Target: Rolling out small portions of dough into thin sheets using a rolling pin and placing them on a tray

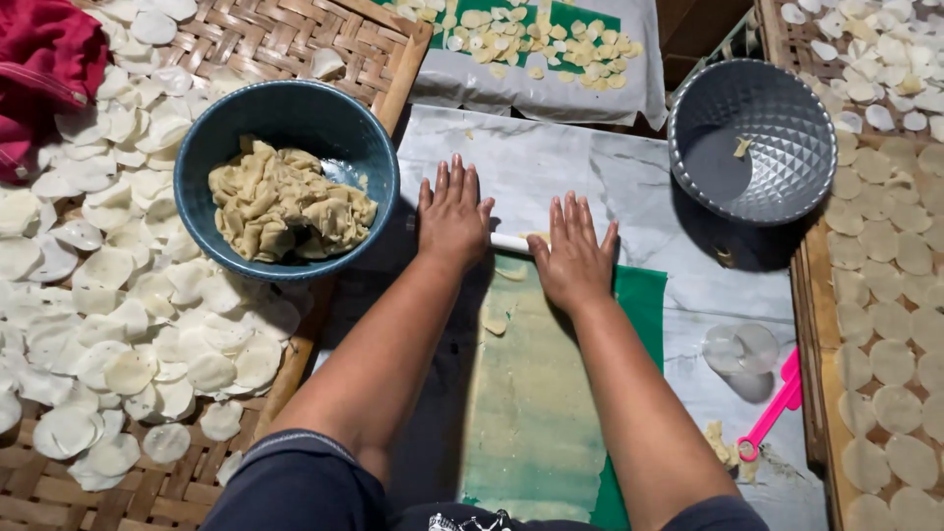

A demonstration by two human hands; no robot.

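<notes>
Woven bamboo tray (295, 39) at left, spread with pale dough discs (118, 324), another tray (816, 324) of discs at right; between them the marble-pattern bench (551, 162) carrying a green sheet (644, 305) with a long thin strip of rolled dough (531, 393) running toward the person. Blue bowl (287, 177) heaped with dough scraps sits left of the strip on the tray edge, grey faceted bowl (752, 138) far right, near-empty, pink-handled cutter (772, 408) lower right. Left hand (452, 216) and right hand (575, 261) both flat, fingers spread, palms pressing a white rolling pin (509, 242) at the strip's far end; neither grips.
</notes>
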